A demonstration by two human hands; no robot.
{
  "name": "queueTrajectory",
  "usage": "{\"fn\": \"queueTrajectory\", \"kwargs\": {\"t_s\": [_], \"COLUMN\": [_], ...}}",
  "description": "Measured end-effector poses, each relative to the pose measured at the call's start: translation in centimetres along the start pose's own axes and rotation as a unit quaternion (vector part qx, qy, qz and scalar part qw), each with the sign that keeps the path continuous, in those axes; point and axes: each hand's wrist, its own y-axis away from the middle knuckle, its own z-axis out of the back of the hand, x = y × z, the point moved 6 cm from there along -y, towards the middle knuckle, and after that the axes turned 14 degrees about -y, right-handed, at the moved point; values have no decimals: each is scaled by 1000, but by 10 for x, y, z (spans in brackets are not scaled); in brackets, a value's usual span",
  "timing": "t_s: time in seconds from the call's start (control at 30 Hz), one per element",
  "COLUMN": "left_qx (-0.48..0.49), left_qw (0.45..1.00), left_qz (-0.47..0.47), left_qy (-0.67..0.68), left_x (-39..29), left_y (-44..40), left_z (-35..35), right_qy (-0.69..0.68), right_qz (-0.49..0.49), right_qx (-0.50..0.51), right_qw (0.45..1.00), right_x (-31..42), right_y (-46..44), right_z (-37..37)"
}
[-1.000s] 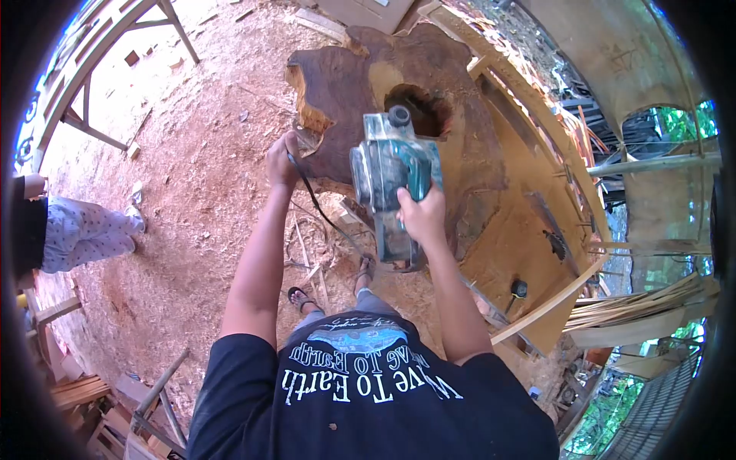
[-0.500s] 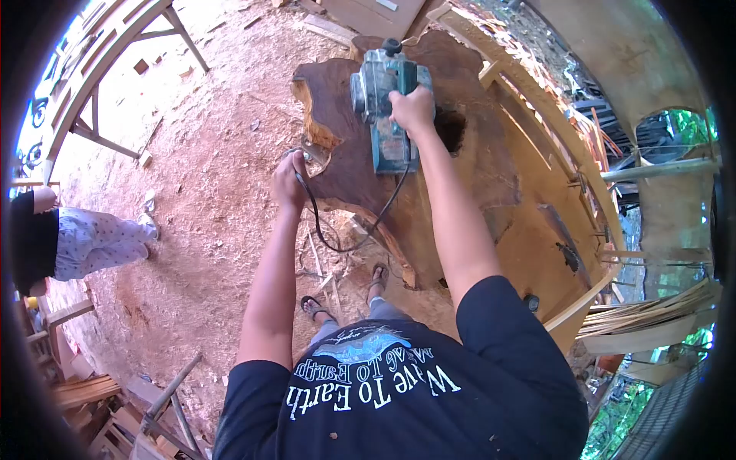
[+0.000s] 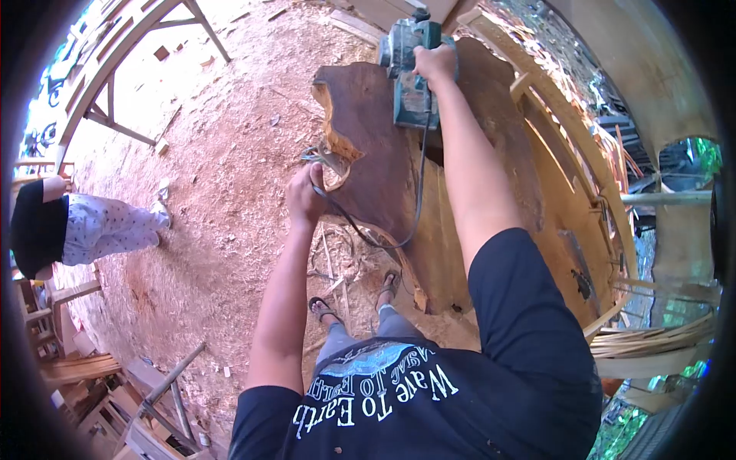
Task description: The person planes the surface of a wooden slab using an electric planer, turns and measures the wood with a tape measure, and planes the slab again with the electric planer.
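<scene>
A teal electric planer [image 3: 414,103] rests on a large brown wood slab [image 3: 368,107] with a wavy natural edge. My right hand [image 3: 435,63] is wrapped round the planer's handle, near the slab's far end. From the planer's rear a dark power cord [image 3: 420,184] loops down and back to my left hand [image 3: 305,195]. My left hand is closed on the cord beside a notch in the slab's left edge. A hollow in the slab is mostly hidden behind the planer and my right arm.
Wood shavings cover the ground [image 3: 222,192] on the left, where another person [image 3: 100,226] stands. A curved wooden frame [image 3: 583,165] runs along the slab's right side. Thin wood strips [image 3: 652,341] are stacked at right, and scrap timber [image 3: 107,414] lies at lower left.
My right hand has pushed the planer farther away along the slab, covering the hollow. The cord stretches longer between my hands. The whole view has shifted slightly.
</scene>
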Motion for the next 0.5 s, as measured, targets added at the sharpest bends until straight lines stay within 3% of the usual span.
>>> {"fn": "queueTrajectory", "kwargs": {"t_s": [0.07, 0.13, 0.17, 0.2, 0.27, 0.47, 0.5], "left_qx": [12, 10, 32, -5, 30, 72, 87], "left_qw": [1000, 999, 998, 1000, 998, 991, 991], "left_qz": [11, 20, 24, 8, 30, 69, 68], "left_qy": [-19, -33, -48, -25, -54, -87, -72], "left_x": [1, 0, 4, -2, 2, 8, 4], "left_y": [-4, -2, -2, -2, -4, -7, -8], "left_z": [-2, -2, -6, -1, -4, -11, -6], "right_qy": [-6, 25, 44, 67, 15, -52, -44], "right_qz": [-8, 43, 57, 72, 95, -39, -19], "right_qx": [44, 64, 61, 57, 19, 66, 73], "right_qw": [999, 997, 996, 994, 995, 996, 996], "right_x": [3, 18, 20, 20, 15, 8, 0], "right_y": [-27, -34, -38, -37, -26, 115, 145], "right_z": [-10, -13, -15, -15, -14, 46, 60]}}
